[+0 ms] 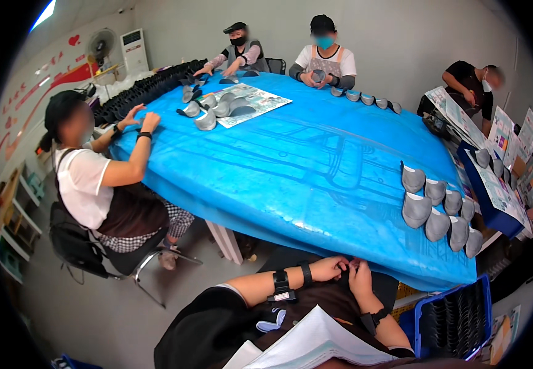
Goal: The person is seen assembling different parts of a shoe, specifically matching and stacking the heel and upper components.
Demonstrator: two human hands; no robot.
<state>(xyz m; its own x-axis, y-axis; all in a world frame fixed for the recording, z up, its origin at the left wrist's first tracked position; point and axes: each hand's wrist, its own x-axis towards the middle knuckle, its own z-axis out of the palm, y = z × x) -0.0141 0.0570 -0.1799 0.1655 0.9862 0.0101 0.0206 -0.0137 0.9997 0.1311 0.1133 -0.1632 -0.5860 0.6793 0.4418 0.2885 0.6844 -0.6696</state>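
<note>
My left hand (330,269) and my right hand (360,278) are close together at the near edge of the table, over my dark apron. The fingers of both are curled and pinched. Whatever lies between them, if anything, is too small or hidden to make out. Dark bands circle both wrists. To the right of my hands, grey cup-shaped pieces (416,210) with pale inner edges stand in two rows on the blue table cover (266,178). Neither hand touches them.
At the right, a blue crate (454,320) holds stacked dark pieces. More grey cups (222,106) lie on a printed sheet (257,101) across the table. A seated person (94,178) works at the left; others are at the far side and right.
</note>
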